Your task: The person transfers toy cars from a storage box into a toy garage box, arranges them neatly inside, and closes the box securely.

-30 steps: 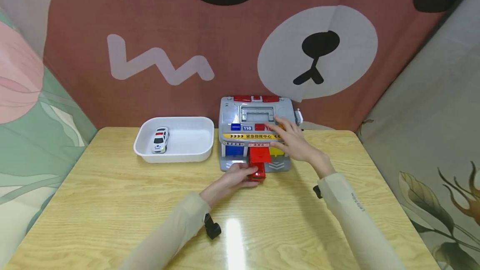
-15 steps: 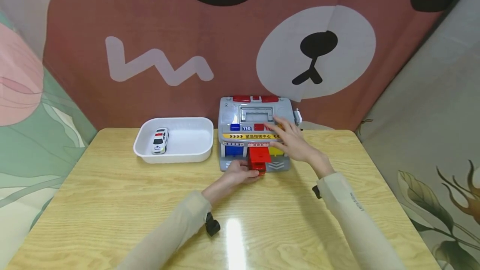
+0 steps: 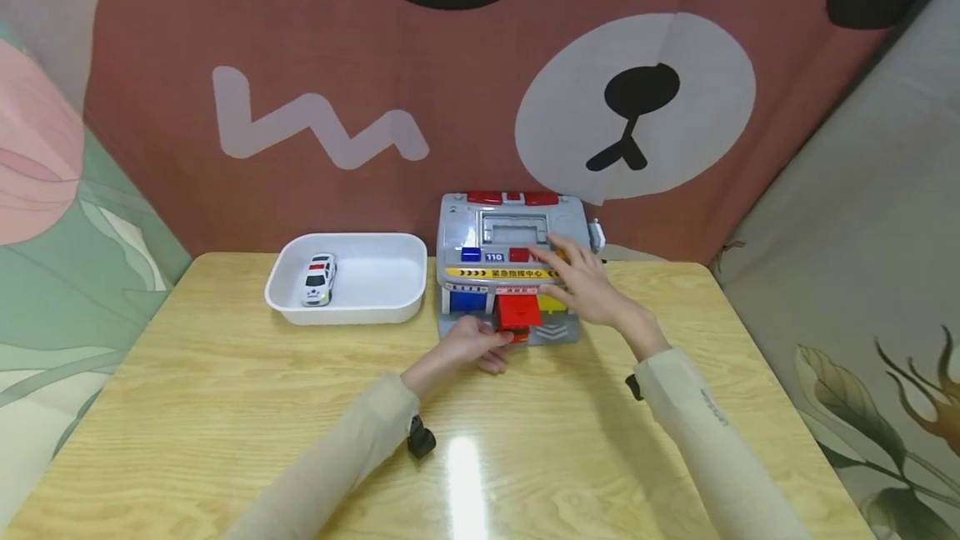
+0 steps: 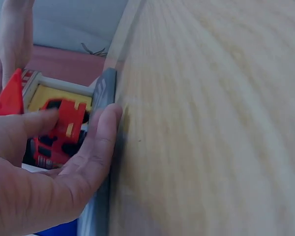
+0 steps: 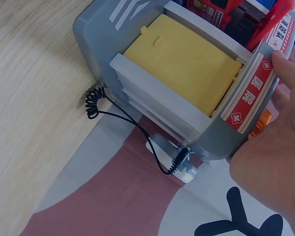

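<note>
A grey toy rescue station (image 3: 461, 223) stands at the back of the table, its middle red door (image 3: 519, 308) raised. Under that door sits a red toy truck (image 4: 51, 142), mostly inside the bay with its rear end facing out. My left hand (image 3: 468, 344) is at the bay mouth. Its thumb touches the truck's rear, and the fingers extend alongside and below, near the station's front ramp. My right hand (image 3: 592, 286) rests on the right side of the station's roof, fingers spread near the red button (image 3: 519, 254) and thumb at the front sign edge.
A white tray (image 3: 382, 315) holding a white toy police car (image 3: 318, 280) is left of the station. Blue (image 3: 468, 300) and yellow (image 5: 187, 61) doors flank the red one, both down. A coiled black cord (image 5: 93, 101) hangs at the station's right side. A patterned curtain (image 3: 360, 207) is behind.
The red truck has moved deeper into the middle bay. My left hand has shifted from holding its side to having the thumb at its rear. My right hand stays on the roof.
</note>
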Demonstrator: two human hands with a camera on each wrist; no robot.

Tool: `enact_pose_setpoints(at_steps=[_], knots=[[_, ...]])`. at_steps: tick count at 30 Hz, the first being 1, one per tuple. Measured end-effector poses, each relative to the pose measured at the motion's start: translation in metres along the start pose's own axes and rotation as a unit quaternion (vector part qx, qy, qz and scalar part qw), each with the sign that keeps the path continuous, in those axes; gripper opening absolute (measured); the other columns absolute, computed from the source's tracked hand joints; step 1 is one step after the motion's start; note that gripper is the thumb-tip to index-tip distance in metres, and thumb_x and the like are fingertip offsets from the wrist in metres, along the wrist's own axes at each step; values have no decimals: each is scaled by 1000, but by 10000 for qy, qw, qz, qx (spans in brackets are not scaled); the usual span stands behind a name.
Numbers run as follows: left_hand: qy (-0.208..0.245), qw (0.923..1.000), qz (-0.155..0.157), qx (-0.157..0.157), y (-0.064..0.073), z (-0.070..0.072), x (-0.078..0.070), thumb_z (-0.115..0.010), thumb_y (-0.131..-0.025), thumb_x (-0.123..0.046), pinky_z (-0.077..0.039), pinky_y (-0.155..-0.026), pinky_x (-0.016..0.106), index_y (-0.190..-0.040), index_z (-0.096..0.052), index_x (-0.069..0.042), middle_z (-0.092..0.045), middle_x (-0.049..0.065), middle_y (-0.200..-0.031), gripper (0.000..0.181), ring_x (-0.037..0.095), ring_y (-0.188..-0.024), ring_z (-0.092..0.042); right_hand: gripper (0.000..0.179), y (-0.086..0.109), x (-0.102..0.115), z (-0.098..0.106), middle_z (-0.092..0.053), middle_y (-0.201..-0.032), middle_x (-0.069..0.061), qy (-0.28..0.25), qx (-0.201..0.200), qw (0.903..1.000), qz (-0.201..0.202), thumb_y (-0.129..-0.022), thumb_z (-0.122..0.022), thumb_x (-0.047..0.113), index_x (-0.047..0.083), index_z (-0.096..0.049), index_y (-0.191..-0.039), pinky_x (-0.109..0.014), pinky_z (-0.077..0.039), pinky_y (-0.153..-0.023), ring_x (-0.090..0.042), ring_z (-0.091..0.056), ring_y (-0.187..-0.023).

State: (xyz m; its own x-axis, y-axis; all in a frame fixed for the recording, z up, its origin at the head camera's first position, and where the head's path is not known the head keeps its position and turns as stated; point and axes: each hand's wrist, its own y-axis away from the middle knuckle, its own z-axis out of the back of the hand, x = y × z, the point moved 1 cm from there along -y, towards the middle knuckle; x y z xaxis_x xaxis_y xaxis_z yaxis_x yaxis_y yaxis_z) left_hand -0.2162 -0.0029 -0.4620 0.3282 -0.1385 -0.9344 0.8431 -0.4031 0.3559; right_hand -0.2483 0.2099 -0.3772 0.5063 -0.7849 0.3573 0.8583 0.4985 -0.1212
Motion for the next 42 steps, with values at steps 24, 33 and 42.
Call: enact_pose_setpoints(at_steps=[24, 33, 42], knots=[[985, 9937, -316, 428, -4, 11, 9, -42, -104, -33, -57, -75, 42, -122, -56, 12, -68, 21, -108, 51, 35, -95, -67, 64, 2, 0, -1, -11, -158, -18, -21, 25, 10000, -43, -96, -60, 31, 16, -32, -152, -65, -6, -109, -43, -7, -141], [1353, 9849, -58, 1077, 0, 23, -6, -24, -97, -64, -46, -93, 55, -133, -45, 10, -53, 29, -131, 85, 45, -119, -51, 64, 2, -2, -1, -11, -158, -17, -30, 24, 10000, -44, -96, -60, 32, 17, -31, -152, -65, -5, -109, -43, -6, -142], [984, 9797, -83, 1744, -2, 26, -13, -21, -93, -72, -40, -100, 56, -143, -31, 10, -42, 32, -140, 97, 46, -126, -44, 63, 3, -1, 0, -11, -158, -18, -82, 11, 10000, -43, -96, -59, 30, 17, -32, -152, -65, -5, -109, -42, -6, -142]])
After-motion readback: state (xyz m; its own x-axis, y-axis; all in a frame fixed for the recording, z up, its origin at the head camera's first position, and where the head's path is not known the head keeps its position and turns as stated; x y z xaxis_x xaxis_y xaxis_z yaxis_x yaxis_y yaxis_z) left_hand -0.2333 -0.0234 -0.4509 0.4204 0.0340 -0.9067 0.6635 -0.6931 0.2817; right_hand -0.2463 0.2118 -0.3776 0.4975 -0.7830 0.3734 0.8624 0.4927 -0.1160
